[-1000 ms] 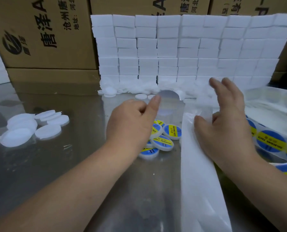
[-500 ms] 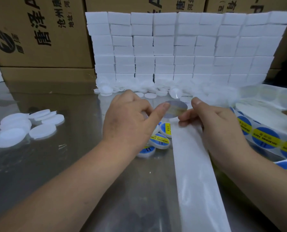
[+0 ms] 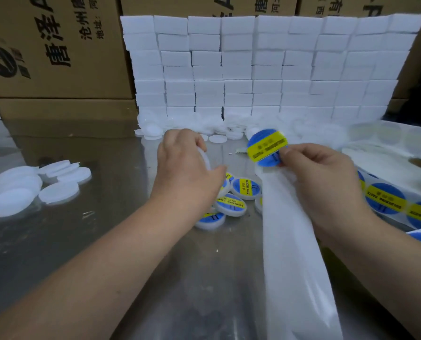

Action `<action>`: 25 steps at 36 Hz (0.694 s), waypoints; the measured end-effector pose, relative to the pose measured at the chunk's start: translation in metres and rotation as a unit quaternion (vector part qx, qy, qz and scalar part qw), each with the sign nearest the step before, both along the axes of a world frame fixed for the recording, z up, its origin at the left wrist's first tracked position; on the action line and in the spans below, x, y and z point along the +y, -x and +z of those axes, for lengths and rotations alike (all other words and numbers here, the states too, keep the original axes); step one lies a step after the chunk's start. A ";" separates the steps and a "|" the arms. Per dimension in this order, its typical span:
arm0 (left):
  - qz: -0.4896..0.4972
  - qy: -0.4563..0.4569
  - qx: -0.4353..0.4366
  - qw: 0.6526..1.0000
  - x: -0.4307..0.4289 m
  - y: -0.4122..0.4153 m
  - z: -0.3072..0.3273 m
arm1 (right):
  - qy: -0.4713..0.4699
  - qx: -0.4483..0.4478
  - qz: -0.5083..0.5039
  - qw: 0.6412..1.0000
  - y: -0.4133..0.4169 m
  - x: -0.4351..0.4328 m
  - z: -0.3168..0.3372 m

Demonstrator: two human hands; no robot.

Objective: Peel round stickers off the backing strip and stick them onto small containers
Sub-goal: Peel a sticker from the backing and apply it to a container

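Both forearms reach forward over the table (image 3: pixel 82 241). The backing strip (image 3: pixel 295 266) passes under the right hand (image 3: pixel 322 182), which pinches a round sticker (image 3: pixel 266 148). The left hand (image 3: pixel 185 173) grips a white container (image 3: pixel 205 157), mostly hidden by its fingers (image 3: pixel 187 138).

Left hand: bare left hand (image 3: pixel 185 168); skin uncovered from fingers to wrist
Right hand: bare right hand (image 3: pixel 324 182); skin uncovered likewise
Forearms: bare left forearm (image 3: pixel 94 261); bare right forearm (image 3: pixel 388 256); both uncovered as far as the frame edges
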State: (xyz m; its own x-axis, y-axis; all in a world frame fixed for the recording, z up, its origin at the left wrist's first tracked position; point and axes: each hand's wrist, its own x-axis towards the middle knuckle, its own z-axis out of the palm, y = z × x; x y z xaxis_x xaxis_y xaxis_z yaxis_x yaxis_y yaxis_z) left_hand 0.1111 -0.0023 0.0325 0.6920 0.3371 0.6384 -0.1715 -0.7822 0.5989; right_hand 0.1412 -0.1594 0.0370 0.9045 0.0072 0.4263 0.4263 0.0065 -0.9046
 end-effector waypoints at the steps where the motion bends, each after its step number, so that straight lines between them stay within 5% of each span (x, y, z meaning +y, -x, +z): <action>1: -0.004 0.022 0.001 1.000 0.002 -0.002 -0.001 | -0.018 0.003 -0.011 1.000 -0.002 -0.002 0.001; 10: -0.188 0.313 -0.025 0.931 -0.001 0.000 0.004 | 0.063 -0.004 0.105 0.992 0.003 0.007 -0.005; 14: -0.235 0.362 -0.003 0.902 -0.007 0.003 0.008 | 0.063 0.011 0.152 0.986 0.005 0.007 -0.006; 25: -0.385 0.524 0.042 0.759 -0.007 0.007 0.012 | 0.035 0.051 0.196 0.979 0.011 0.008 -0.005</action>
State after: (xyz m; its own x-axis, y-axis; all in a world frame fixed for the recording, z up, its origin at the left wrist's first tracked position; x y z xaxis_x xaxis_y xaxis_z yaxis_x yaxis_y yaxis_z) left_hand 0.1044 -0.0092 0.0445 0.9648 0.1051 0.2412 -0.2626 0.4434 0.8570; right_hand 0.1305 -0.1512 0.0320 0.8641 0.3887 0.3197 0.3103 0.0886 -0.9465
